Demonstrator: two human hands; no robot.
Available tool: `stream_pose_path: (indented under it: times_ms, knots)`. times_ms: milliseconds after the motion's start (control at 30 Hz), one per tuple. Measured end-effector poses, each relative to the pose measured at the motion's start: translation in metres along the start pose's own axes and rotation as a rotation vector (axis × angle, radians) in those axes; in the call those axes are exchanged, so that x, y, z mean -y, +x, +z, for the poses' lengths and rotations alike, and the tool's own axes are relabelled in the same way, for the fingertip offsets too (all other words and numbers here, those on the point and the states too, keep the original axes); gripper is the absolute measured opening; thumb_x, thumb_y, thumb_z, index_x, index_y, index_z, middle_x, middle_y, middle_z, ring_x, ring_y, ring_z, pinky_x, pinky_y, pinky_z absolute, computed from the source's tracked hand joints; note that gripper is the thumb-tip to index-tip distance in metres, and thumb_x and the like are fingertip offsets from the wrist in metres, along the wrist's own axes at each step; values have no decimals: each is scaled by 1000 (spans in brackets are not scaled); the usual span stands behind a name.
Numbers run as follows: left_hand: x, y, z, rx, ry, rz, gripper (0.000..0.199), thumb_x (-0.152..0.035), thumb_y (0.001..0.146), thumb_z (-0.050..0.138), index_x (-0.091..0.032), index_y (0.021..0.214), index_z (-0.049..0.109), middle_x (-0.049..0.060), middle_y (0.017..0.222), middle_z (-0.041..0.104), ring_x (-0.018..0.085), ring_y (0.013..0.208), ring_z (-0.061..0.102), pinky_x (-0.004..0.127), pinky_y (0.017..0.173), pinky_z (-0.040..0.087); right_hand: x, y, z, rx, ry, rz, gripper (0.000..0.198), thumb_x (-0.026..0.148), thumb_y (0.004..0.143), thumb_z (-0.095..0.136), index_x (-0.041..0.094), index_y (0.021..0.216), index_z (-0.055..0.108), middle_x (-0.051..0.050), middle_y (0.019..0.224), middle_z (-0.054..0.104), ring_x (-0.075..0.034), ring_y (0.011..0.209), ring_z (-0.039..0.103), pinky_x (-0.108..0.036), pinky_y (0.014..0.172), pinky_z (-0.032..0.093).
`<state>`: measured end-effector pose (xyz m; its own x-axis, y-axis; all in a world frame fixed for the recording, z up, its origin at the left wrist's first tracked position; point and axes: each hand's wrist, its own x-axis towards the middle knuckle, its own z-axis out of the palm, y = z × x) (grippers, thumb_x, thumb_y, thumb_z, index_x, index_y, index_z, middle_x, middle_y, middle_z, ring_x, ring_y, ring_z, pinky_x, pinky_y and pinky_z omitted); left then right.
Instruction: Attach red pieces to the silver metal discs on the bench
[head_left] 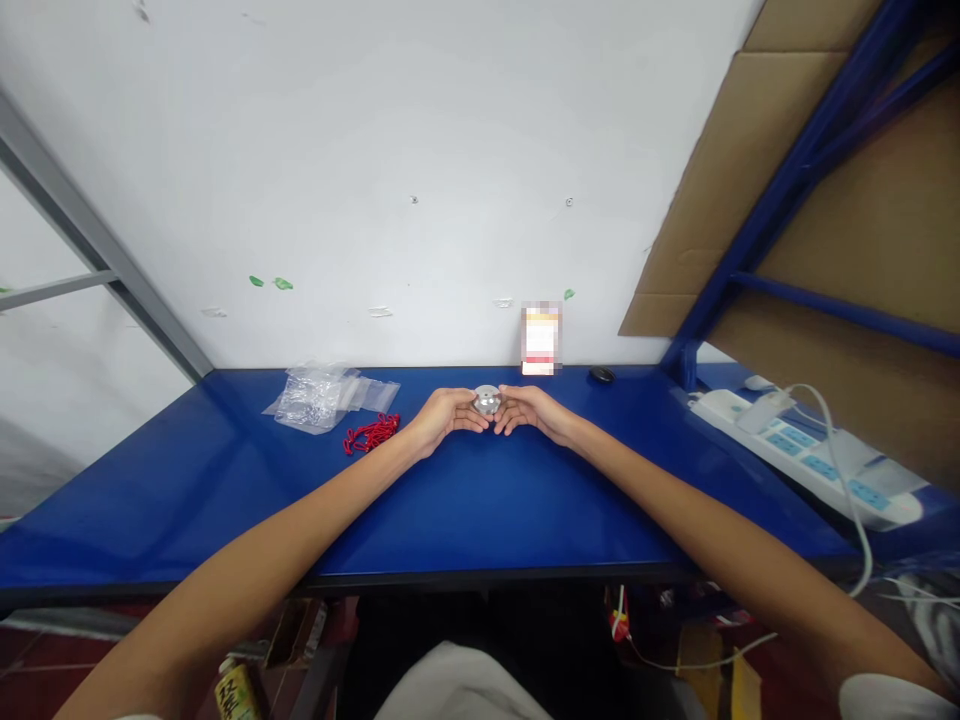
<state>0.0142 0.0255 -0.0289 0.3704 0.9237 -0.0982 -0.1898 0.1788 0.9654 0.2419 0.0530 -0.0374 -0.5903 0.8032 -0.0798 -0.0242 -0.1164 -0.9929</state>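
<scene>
Between my two hands is a small round shiny silver metal piece, with a dark spot in the middle of its top; its exact kind is too small to tell. My left hand grips its left edge between thumb and fingers. On the opposite edge, my right hand pinches it the same way. Both hands are above the far half of the blue table. A bunch of red cords lies left of my left hand, close to the forearm.
Clear plastic bags lie at the back left. A blurred small box stands by the wall, with a black oval object to its right. A white power strip with plugs and cables occupies the right side, beside a blue metal frame.
</scene>
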Motion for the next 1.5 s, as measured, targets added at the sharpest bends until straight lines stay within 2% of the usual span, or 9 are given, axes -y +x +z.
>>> stream_pose_path:
  times_ms: [267, 500, 600, 733, 1033, 1200, 1367, 1500]
  knots:
    - [0, 2, -1, -11, -12, -25, 32, -37, 97, 66, -6, 93, 75, 20, 86, 80, 22, 73, 79, 27, 72, 64, 5, -5, 4, 9, -61, -26, 40, 49, 84, 89, 12, 92, 77, -10, 89, 77, -21, 79, 79, -26, 70, 63]
    - [2, 2, -1, -29, 33, -14, 38, -42, 100, 65, -5, 102, 76, 20, 89, 81, 19, 66, 76, 26, 66, 63, 3, -4, 2, 49, -67, -51, 42, 53, 86, 86, 13, 94, 76, -10, 92, 78, -20, 81, 78, -27, 72, 62]
    - [2, 1, 0, -36, 38, -17, 36, -40, 100, 67, -5, 100, 76, 20, 88, 81, 19, 65, 76, 26, 65, 62, 0, -3, 1, 50, -69, -53, 42, 54, 86, 86, 13, 93, 76, -10, 92, 78, -20, 81, 78, -27, 72, 62]
    - [0, 2, 0, -18, 3, -54, 43, -44, 104, 59, -5, 94, 75, 20, 84, 80, 20, 64, 76, 27, 64, 63, -1, -2, 1, 27, -55, -50, 44, 56, 88, 83, 13, 93, 77, -12, 90, 78, -20, 78, 78, -28, 71, 62]
    - [1, 4, -2, -33, 24, -74, 53, -55, 105, 55, -6, 99, 74, 21, 87, 81, 22, 66, 78, 27, 61, 63, -1, -3, 2, 46, -65, -47, 41, 52, 88, 84, 13, 92, 76, -11, 91, 78, -19, 79, 78, -26, 73, 62]
    - [4, 4, -2, -40, 57, -17, 41, -46, 102, 64, -6, 99, 74, 19, 84, 80, 20, 63, 76, 25, 60, 61, -1, -2, 1, 27, -24, -56, 44, 54, 90, 81, 11, 95, 78, -13, 91, 79, -22, 79, 79, -29, 72, 63]
    - [-1, 3, -2, -6, 1, -87, 60, -58, 107, 43, -6, 98, 71, 22, 85, 79, 22, 64, 77, 27, 60, 62, 0, -2, 2, 18, -45, -40, 41, 52, 88, 84, 12, 91, 78, -12, 89, 79, -21, 77, 78, -27, 70, 62]
    - [-5, 2, -2, -15, -21, -95, 63, -62, 107, 41, -7, 98, 70, 22, 86, 79, 22, 65, 77, 27, 60, 62, -1, -2, 2, 21, -42, -37, 42, 53, 89, 84, 12, 91, 77, -12, 89, 79, -20, 76, 78, -27, 70, 63]
